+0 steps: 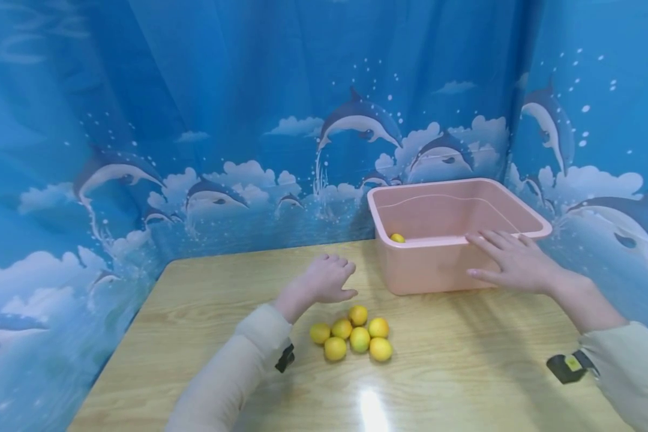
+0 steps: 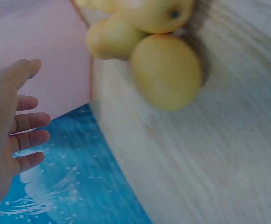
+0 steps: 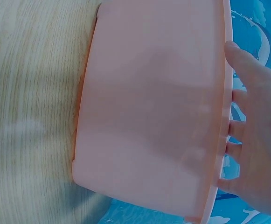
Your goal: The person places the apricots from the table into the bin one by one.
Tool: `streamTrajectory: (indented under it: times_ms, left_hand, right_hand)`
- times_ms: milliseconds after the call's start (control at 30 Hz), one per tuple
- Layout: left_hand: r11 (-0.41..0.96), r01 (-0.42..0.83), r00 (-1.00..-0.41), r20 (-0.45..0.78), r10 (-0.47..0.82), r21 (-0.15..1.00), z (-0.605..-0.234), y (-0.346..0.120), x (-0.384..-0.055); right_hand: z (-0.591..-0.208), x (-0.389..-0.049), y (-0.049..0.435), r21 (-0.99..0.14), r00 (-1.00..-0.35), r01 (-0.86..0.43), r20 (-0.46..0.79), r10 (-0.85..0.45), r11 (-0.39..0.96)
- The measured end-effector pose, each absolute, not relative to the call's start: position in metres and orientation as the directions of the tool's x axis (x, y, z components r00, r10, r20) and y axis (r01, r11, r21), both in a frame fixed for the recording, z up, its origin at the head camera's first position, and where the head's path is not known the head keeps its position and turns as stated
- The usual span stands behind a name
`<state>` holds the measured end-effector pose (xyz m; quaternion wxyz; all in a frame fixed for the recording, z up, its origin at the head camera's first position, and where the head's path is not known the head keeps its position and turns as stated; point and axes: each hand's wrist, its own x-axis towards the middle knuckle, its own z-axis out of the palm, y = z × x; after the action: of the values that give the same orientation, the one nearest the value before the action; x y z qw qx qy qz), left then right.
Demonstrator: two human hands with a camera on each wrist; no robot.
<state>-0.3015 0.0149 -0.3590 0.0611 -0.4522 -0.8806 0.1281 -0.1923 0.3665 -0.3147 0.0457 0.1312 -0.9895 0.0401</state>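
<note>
Several small yellow citrus fruits [image 1: 360, 339], one of them greenish, lie bunched on the table. My left hand [image 1: 326, 279] hovers behind and above the bunch with nothing in it; its fingers are loosely bent. In the left wrist view, the fruits [image 2: 167, 72] appear apart from the left hand [image 2: 4, 121]. A pink plastic bin [image 1: 426, 267] stands at the back right, with one yellow fruit [image 1: 397, 238] visible inside. My right hand [image 1: 518, 262] holds nothing, its fingers spread at the bin's front rim. Whether they touch the rim [image 3: 223, 107] I cannot tell.
The wood-grain table [image 1: 210, 336] ends at the back and left against a blue curtain [image 1: 248, 90] printed with dolphins. The bin's front wall hides most of its floor. Black wrist devices [image 1: 567, 367] sit at both sleeves.
</note>
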Motion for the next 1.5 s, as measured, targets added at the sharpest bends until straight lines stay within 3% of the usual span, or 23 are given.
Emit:
streamTrajectory:
  times_ms: [467,933,1500]
  left_hand:
    - [0.585,0.786,-0.616,-0.165,0.771,-0.201,-0.396,0.016,-0.3]
    - [0.543,0.83,-0.557,-0.176,0.811,-0.127,-0.409,0.017,-0.303]
    - [0.56,0.821,-0.569,-0.226,0.79,-0.112,-0.412,0.031,-0.303]
  right_hand:
    - [-0.316,-0.193,0.367,-0.064,-0.956,-0.277,0.121,-0.268,0.959]
    - [-0.316,-0.192,0.367,-0.068,-0.957,-0.274,0.12,-0.265,0.959]
    - [-0.317,-0.191,0.366,-0.071,-0.959,-0.266,0.121,-0.256,0.961]
